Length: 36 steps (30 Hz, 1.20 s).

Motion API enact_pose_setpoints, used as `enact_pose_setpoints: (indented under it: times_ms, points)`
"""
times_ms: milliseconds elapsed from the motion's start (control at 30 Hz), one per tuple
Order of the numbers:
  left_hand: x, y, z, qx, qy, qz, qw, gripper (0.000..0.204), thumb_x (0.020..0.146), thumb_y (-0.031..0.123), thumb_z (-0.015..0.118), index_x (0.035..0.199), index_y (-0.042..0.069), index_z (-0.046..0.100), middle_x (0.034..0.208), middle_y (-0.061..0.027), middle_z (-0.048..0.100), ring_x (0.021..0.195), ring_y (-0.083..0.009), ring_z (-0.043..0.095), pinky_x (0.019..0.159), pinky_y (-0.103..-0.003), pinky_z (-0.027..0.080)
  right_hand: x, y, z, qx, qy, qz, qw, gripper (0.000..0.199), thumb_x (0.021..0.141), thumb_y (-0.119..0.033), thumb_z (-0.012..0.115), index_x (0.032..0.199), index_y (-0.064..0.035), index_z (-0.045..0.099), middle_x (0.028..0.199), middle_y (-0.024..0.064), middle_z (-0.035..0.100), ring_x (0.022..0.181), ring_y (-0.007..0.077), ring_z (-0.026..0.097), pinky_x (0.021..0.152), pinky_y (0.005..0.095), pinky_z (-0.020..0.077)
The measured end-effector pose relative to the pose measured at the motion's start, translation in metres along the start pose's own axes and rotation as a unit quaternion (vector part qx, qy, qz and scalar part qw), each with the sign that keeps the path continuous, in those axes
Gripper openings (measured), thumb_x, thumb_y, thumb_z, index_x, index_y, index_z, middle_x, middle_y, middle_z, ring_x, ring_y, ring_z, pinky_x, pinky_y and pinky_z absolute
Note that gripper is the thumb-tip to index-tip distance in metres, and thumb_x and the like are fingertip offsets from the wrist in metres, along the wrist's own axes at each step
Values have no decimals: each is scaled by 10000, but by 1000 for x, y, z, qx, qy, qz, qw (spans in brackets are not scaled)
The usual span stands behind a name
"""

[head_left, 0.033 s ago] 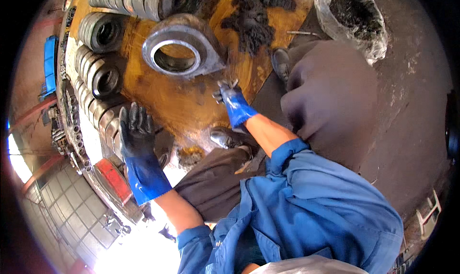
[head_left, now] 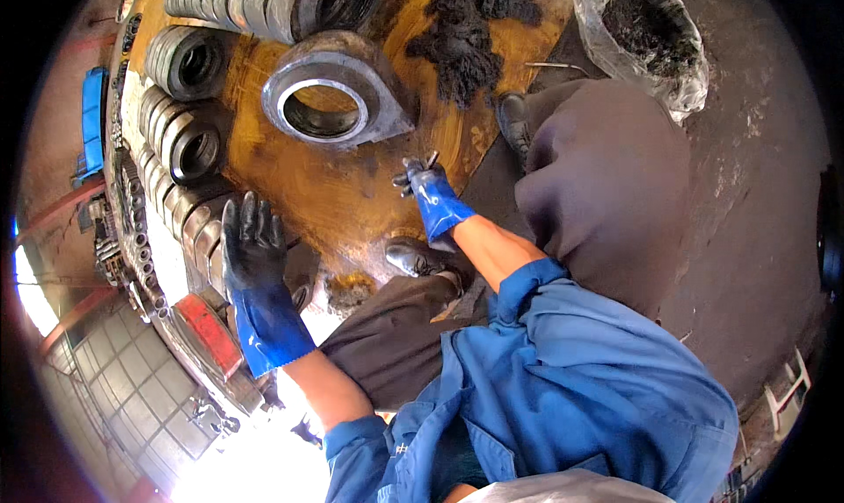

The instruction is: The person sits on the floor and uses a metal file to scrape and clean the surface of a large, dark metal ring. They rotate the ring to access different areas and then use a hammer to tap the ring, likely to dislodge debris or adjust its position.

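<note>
Gloves [head_left: 264, 283] glossy blue rubber, grimy black at the fingers; housing [head_left: 334, 94] dull grey metal; plate [head_left: 352, 195] rusty, greasy; bag [head_left: 646, 37] clear plastic.

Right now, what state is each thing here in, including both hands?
Left hand: gloved, fingers spread, holding nothing.
Right hand: gloved, pinching a small thin piece.
Metal housing: lying flat, bore empty.
Rings: stacked in rows on edge.
Dark fibrous clump: heaped loose.
Plastic bag: open, holding dark material.

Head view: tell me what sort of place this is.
Probably a metalworking or machine-repair workshop. Rows of steel rings lie stacked along a rusty yellow plate, a heavy grey flanged housing sits on it beside a dark sludge heap, and both hands wear grimy blue gloves.
</note>
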<state>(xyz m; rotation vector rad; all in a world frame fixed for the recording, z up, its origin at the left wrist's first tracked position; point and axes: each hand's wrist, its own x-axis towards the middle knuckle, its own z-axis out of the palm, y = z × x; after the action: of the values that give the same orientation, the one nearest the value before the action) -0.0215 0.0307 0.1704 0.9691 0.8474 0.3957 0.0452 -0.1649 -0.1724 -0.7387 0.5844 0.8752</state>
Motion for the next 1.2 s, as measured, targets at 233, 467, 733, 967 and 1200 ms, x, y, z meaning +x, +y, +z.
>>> enact_pose_setpoints:
  times_ms: [233,467,733,967,1200]
  points:
    - [-7,6,-13,-12,-88,-1,996,475,1082,373,486,1527,205,490,1552,-124,508,1400,-319,502,1140,-503,428,-20,-36,72,-50,-76,-299,950,357,1032,-327,631,1234,-33,643,1088,215,748,880,260,732,704,338,576]
    - [2,-2,-3,-5,-11,-1,1000,495,1075,358,509,1546,216,454,1609,-118,429,1447,-308,434,1173,-503,386,-57,-22,39,-35,82,69,994,264,1042,-264,562,1125,-29,649,945,188,769,612,268,699,501,387,533]
    - [18,-62,4,128,18,-62,990,551,1063,398,536,1538,136,439,1535,-158,517,1403,-324,495,1183,-455,368,-52,3,33,52,63,-111,990,130,1013,-234,609,1008,-105,619,809,102,718,613,175,644,520,342,508]
    - [67,-145,65,458,-234,-43,857,526,1108,380,430,1501,30,423,1334,-167,638,1140,-280,640,920,-365,525,-9,-26,59,-124,-16,-197,972,265,1075,-278,580,1224,-70,648,903,70,741,752,189,698,684,333,571]
    - [138,-175,143,438,-218,-255,834,441,977,501,673,1130,87,657,894,-23,674,696,-151,592,597,-316,503,-55,-74,81,-56,-64,-201,976,240,1073,-311,577,1043,-92,669,810,14,662,674,125,579,568,314,496]
